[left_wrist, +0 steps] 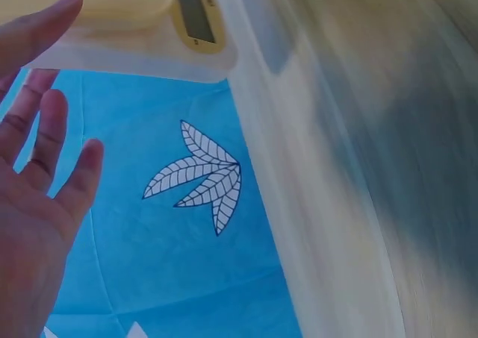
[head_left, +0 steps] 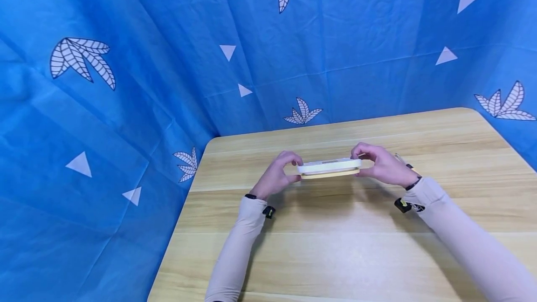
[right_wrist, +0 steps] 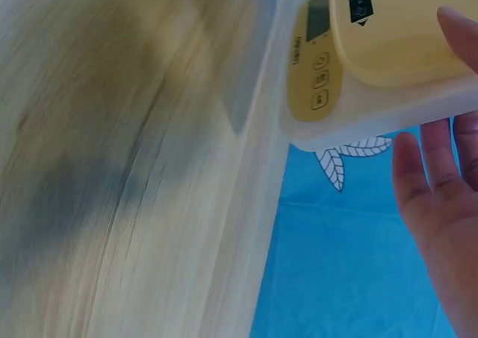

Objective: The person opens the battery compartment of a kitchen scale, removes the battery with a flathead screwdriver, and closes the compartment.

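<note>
A kitchen scale (head_left: 329, 166) with a white body and a yellow platform is held up between both hands, above the table. Its white underside faces up and its yellow side faces down in the head view. My left hand (head_left: 278, 174) pinches one end, the thumb on the yellow platform (left_wrist: 89, 2) and the fingers at the white base. At the other end my right hand (head_left: 379, 164) pinches it the same way. A small grey display (left_wrist: 196, 15) shows in the left wrist view, and several printed buttons (right_wrist: 320, 78) in the right wrist view.
The wooden table (head_left: 335, 255) lies below, with shadows of the hands and scale on it. A blue curtain (head_left: 268, 69) with white leaves and triangles hangs behind and to the left. Each wrist wears a strap with a small black device (head_left: 402, 205).
</note>
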`<state>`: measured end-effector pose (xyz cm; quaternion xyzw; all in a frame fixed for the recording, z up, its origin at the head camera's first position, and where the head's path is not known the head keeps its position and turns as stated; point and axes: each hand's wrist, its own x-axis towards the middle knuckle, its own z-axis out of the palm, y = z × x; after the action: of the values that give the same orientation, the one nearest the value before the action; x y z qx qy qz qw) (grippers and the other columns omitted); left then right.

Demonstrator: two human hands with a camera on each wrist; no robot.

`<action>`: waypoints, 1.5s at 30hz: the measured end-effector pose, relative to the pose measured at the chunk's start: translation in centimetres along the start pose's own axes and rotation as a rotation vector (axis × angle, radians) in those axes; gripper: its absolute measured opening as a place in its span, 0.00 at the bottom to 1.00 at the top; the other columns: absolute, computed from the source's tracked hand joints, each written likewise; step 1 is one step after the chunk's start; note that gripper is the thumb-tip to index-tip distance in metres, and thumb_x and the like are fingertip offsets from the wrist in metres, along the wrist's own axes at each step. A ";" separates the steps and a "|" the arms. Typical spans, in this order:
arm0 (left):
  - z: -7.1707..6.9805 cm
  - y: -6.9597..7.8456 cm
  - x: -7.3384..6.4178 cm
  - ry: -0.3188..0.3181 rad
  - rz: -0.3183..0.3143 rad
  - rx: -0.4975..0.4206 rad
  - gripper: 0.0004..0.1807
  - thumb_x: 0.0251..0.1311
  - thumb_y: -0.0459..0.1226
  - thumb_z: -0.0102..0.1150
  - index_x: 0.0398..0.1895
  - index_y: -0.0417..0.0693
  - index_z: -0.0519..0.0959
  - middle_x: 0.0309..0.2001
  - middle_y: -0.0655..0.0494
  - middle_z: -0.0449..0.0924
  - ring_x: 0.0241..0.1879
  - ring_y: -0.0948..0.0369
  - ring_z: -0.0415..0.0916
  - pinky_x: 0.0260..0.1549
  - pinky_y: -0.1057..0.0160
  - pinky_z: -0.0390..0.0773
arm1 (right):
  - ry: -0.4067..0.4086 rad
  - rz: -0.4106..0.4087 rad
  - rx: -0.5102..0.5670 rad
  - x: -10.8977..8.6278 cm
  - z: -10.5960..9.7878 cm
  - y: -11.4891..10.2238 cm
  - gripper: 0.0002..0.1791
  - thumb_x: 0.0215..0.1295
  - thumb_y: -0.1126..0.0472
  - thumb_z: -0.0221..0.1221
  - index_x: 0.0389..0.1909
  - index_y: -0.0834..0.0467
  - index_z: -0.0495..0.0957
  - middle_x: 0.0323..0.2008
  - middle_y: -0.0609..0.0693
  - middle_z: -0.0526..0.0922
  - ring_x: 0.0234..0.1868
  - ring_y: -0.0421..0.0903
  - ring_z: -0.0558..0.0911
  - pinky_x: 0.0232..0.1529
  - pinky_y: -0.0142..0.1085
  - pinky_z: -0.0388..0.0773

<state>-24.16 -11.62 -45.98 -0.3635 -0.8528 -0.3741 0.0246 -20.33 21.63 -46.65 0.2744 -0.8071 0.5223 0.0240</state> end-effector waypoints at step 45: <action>2.4 -0.9 -1.6 -0.346 0.331 0.742 0.05 0.59 0.39 0.67 0.35 0.62 0.85 0.44 0.66 0.81 0.46 0.65 0.72 0.39 0.70 0.81 | -0.265 -0.166 -0.480 -3.2 2.7 1.7 0.16 0.53 0.67 0.71 0.32 0.42 0.78 0.49 0.41 0.76 0.51 0.37 0.75 0.51 0.32 0.82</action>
<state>-22.99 -11.40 -48.73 -0.5191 -0.8512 0.0326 0.0698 -17.73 21.11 -50.30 0.3917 -0.8786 0.2721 0.0254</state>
